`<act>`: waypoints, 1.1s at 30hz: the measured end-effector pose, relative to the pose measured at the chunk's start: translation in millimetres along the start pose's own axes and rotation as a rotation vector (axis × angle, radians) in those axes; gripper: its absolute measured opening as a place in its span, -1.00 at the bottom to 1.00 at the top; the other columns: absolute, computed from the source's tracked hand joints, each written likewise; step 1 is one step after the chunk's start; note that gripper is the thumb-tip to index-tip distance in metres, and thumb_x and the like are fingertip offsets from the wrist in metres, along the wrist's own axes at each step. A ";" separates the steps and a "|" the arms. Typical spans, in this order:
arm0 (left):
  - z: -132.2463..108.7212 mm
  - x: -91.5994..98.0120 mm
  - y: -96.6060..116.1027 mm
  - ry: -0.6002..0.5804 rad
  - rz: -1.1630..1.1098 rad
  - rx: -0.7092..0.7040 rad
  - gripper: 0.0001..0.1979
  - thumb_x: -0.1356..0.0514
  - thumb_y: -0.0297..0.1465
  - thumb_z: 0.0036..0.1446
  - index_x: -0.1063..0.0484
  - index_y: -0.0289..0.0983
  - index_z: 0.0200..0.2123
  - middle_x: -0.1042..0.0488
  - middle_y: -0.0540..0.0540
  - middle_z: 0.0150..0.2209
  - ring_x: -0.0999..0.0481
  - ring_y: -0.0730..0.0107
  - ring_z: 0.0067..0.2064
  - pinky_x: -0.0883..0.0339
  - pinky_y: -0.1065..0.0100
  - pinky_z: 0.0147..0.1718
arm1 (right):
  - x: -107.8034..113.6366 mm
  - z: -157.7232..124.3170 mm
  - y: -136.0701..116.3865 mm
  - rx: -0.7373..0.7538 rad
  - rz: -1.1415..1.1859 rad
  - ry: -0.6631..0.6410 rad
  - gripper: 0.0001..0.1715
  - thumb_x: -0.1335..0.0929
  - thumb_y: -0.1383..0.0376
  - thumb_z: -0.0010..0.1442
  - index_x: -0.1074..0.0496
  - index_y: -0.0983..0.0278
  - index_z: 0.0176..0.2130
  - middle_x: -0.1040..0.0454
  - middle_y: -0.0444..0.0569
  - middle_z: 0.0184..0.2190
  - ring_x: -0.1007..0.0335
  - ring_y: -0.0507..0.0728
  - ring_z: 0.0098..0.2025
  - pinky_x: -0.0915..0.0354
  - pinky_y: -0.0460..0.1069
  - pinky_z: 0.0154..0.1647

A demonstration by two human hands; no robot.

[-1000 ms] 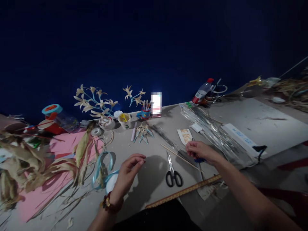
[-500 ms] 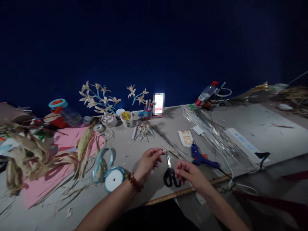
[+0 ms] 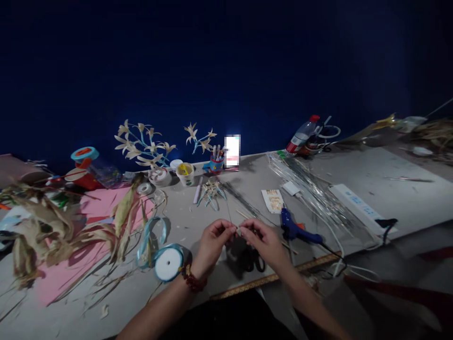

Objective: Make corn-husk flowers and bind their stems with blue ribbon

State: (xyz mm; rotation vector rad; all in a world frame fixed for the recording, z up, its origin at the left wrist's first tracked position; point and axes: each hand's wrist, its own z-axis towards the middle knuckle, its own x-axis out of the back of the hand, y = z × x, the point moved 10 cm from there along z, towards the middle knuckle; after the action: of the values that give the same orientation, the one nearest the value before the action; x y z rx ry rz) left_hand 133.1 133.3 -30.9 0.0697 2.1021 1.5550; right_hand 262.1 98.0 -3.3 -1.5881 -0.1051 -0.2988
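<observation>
Grey worktop [image 3: 187,215], near edge partly covered by forearms and dark clothing. Left hand [image 3: 214,242] and right hand [image 3: 266,243], fingertips pinched together. Black-handled scissors [image 3: 261,266] beneath the right hand, blades hidden. Small pale piece [image 3: 238,231], gripped between both hands above the worktop, mostly covered by fingers; form indistinct.
</observation>
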 end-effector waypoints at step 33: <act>-52.1 33.3 60.9 -0.095 0.309 -0.389 -0.75 -0.08 -0.30 0.29 -0.31 -0.25 -0.44 -0.43 -0.06 -0.41 -0.41 0.34 -0.33 -0.28 0.32 -0.26 | -140.7 25.2 -46.9 0.030 0.886 -0.512 -0.30 -0.25 -0.26 0.15 -0.49 0.20 -0.05 -0.46 0.09 -0.01 -0.39 0.24 0.02 -0.24 0.19 0.11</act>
State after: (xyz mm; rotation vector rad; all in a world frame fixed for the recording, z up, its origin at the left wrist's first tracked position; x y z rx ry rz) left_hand 66.0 119.5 22.5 0.3362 1.7411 2.0727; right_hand 118.5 141.7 5.9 -1.4997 0.2024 0.7938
